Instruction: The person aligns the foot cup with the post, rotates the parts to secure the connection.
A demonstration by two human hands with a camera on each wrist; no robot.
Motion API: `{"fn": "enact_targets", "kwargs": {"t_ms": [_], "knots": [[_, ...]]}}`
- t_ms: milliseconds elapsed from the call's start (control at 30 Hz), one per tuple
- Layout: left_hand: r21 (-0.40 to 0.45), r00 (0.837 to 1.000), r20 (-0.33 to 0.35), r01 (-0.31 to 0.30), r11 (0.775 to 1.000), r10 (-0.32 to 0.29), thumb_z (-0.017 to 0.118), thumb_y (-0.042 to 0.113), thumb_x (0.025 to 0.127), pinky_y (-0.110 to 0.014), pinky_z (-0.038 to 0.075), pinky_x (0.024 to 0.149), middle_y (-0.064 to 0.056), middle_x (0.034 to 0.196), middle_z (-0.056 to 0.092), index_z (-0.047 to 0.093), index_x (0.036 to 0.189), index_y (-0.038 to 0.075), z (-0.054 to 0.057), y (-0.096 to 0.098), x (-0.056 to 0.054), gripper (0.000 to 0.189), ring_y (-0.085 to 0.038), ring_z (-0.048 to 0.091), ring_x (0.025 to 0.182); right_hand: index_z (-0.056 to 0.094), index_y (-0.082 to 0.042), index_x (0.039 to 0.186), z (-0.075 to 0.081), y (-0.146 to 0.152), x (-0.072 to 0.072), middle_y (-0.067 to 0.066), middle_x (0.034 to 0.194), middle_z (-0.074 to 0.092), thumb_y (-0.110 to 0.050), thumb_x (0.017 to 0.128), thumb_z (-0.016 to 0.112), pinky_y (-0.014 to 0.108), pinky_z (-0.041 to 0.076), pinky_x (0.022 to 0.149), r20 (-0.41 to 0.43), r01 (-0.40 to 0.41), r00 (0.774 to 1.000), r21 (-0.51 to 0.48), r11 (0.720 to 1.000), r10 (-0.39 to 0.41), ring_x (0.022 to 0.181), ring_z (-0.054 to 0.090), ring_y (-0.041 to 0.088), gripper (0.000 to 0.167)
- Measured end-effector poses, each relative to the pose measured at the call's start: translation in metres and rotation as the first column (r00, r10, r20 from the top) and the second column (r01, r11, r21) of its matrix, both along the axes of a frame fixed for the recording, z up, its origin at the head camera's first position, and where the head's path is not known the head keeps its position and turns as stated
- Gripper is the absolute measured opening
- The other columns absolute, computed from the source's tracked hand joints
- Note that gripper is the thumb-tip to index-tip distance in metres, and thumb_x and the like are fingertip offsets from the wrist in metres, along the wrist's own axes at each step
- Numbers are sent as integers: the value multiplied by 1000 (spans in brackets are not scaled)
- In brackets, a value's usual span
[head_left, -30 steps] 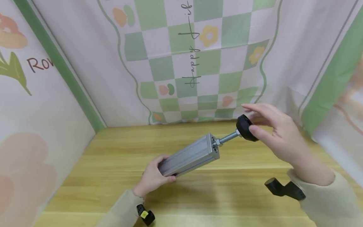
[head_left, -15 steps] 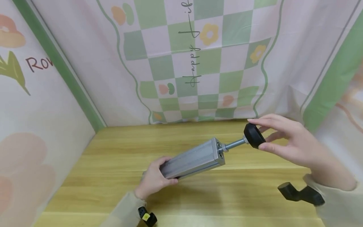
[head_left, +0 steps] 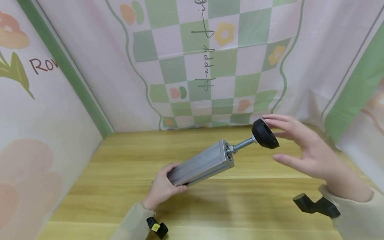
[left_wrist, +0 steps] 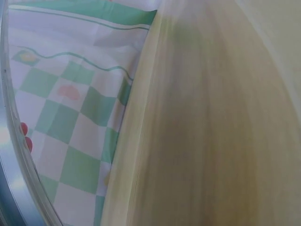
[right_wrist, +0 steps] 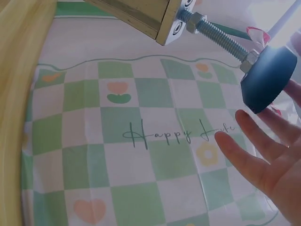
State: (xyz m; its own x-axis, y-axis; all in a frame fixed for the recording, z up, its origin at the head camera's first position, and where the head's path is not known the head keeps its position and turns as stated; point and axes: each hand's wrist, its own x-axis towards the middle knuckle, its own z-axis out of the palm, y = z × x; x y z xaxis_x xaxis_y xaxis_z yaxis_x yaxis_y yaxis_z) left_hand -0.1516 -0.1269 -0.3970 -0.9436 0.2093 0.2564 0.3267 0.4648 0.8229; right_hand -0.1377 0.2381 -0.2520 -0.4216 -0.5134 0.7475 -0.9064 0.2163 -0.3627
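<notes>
A silver square metal leg is held slanted above the table, its right end higher. My left hand grips its lower left end, thumb on the near side. From the right end sticks a threaded rod with hex nuts, carrying a black levelling foot. My right hand is beside the foot with its fingers spread. Its upper fingers lie at the foot's rim, and whether they touch it I cannot tell; the thumb stands apart. In the right wrist view the fingers reach up below the foot.
A wooden table lies under the hands. Behind it hangs a green-and-white checked cloth, with more printed cloth at the left and right sides. Each wrist wears a black camera mount.
Half a second ago my right hand pinched the foot; now its thumb has come away and the fingers have spread. The leg's right end has risen slightly and moved left.
</notes>
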Motion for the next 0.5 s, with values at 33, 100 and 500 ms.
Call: {"fn": "enact_targets", "kwargs": {"t_ms": [33, 100, 500], "knots": [[-2, 1000, -7, -1, 1000, 1, 90, 11, 58, -40, 45, 90, -9, 117, 64, 61, 121, 7, 0, 0, 0, 70, -25, 58, 103, 45, 15, 130, 1, -1, 0, 14, 143, 44, -20, 87, 69, 12, 42, 96, -11, -13, 1000, 5, 1000, 13, 126, 48, 13, 61], [-11, 1000, -18, 0, 1000, -1, 90, 11, 57, -39, 45, 90, -9, 117, 64, 61, 121, 6, 1, 0, 0, 70, -25, 58, 103, 47, 15, 129, 4, -3, 0, 16, 142, 45, -26, 89, 66, 12, 42, 96, -38, -17, 999, 19, 1000, 18, 126, 48, 13, 60], [-77, 999, -15, 29, 997, -30, 90, 18, 57, -36, 46, 89, -8, 115, 64, 61, 120, 7, 2, 4, 2, 70, -22, 59, 101, 62, 0, 113, 4, 1, 8, -13, 96, 62, 5, 63, 82, 8, 48, 65, 89, 320, 941, 86, 944, -327, 75, 58, -1, 54]]}}
